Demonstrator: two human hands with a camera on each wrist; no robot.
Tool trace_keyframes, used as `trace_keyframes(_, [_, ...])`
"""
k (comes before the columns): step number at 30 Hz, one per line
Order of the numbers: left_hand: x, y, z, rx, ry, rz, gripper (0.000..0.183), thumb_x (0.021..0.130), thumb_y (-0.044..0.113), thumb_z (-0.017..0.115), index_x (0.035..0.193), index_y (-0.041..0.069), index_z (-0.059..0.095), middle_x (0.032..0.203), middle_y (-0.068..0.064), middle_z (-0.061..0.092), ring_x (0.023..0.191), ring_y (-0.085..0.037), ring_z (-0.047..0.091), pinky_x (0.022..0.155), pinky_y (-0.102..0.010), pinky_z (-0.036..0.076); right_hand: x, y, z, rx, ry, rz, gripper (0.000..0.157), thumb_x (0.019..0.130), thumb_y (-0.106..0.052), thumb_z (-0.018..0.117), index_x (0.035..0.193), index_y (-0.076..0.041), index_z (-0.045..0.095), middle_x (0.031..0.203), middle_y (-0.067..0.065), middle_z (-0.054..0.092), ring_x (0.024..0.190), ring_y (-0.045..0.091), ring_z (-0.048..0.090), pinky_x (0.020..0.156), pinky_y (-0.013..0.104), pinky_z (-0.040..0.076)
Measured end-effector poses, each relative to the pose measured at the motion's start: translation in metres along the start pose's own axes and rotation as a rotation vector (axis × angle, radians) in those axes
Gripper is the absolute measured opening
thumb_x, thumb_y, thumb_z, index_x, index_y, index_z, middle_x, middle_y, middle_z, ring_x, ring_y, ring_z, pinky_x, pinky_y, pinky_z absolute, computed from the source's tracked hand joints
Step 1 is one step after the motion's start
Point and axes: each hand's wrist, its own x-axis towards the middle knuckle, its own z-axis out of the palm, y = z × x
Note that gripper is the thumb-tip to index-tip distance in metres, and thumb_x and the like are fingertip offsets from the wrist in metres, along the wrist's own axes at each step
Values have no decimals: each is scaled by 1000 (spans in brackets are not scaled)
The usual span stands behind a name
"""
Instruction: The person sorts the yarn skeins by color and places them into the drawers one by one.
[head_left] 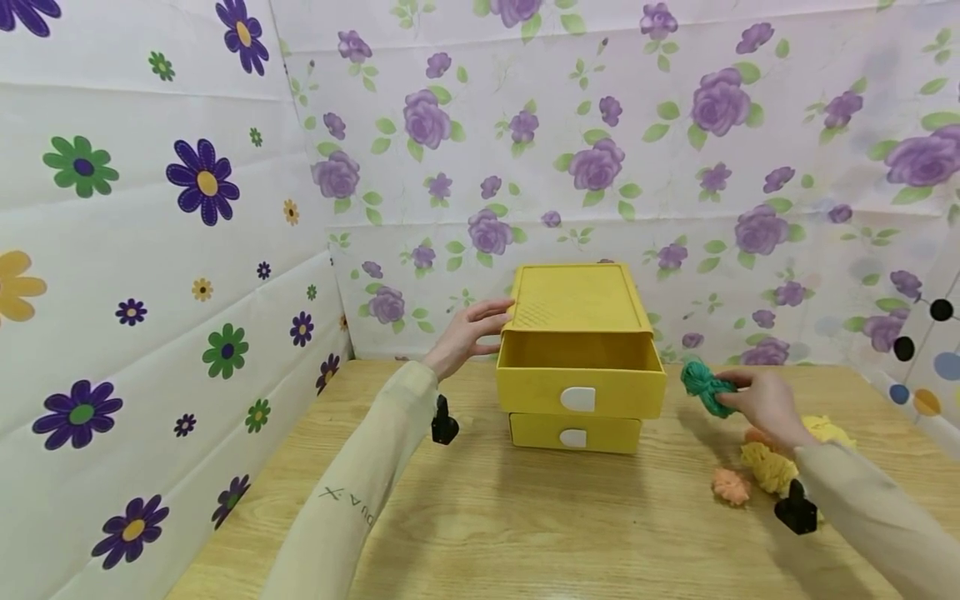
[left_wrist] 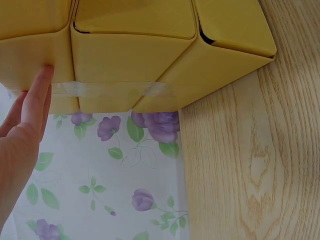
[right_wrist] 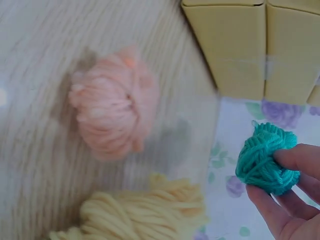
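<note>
A yellow drawer box [head_left: 573, 296] stands on the table, its upper drawer [head_left: 540, 392] pulled out and bare inside where it shows; the lower drawer [head_left: 600, 435] is pushed in. My left hand [head_left: 474, 333] rests its straight fingers against the box's left side, near the top, as the left wrist view also shows. Right of the box, my right hand [head_left: 767, 406] pinches a green yarn bundle [head_left: 705, 385] between thumb and fingers, above the table. In the right wrist view the green yarn bundle [right_wrist: 267, 160] shows wound strands.
Under and beside my right forearm lie a peach yarn ball [head_left: 731, 487], a yellow yarn bundle [head_left: 769, 468] and more yellow yarn [head_left: 828, 431]. Small black stands [head_left: 444, 422] show beside each wrist. Flowered sheets [head_left: 450, 167] wall the wooden table [head_left: 540, 533] at back and sides.
</note>
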Motion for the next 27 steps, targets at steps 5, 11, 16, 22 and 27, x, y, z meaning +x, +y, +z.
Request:
trace_keyframes(5, [0,0,0,-1,-3,6,39,73,21,44,111,13,34,108,-1,34,88,-17,39,65,-35,35,-1,-24,-16,23,-37,-19,35,59,-37,54,93,-27,50,88,-1,48,72,18,45,41,34,36])
trace_keyframes(11, [0,1,-1,6,-11,7,40,73,22,44,111,13,35,107,-1,34,88,-17,39,65,-35,35,-29,-130,-62,13,-82,-85,41,64,-30,53,96,-6,49,91,17,45,76,30,42,50,35,38])
trace_keyframes(16, [-1,0,-2,12,-7,9,39,74,22,44,111,15,35,108,-1,34,88,-16,39,65,-35,34,-26,-157,-82,-35,-60,-81,38,65,-28,53,97,-7,49,92,17,44,75,28,43,51,34,38])
trace_keyframes(22, [0,-2,-3,12,-11,7,40,73,23,44,111,14,35,108,0,34,88,-16,39,65,-35,34,-20,-169,-99,-32,-70,-77,38,65,-29,53,97,-10,48,96,15,41,78,27,42,51,34,39])
trace_keyframes(27, [1,-3,-3,3,-6,7,39,73,22,45,110,15,35,107,0,35,88,-16,39,65,-35,35,-18,-181,-110,-19,-84,-83,38,65,-32,51,98,-14,47,93,11,44,78,24,42,50,32,39])
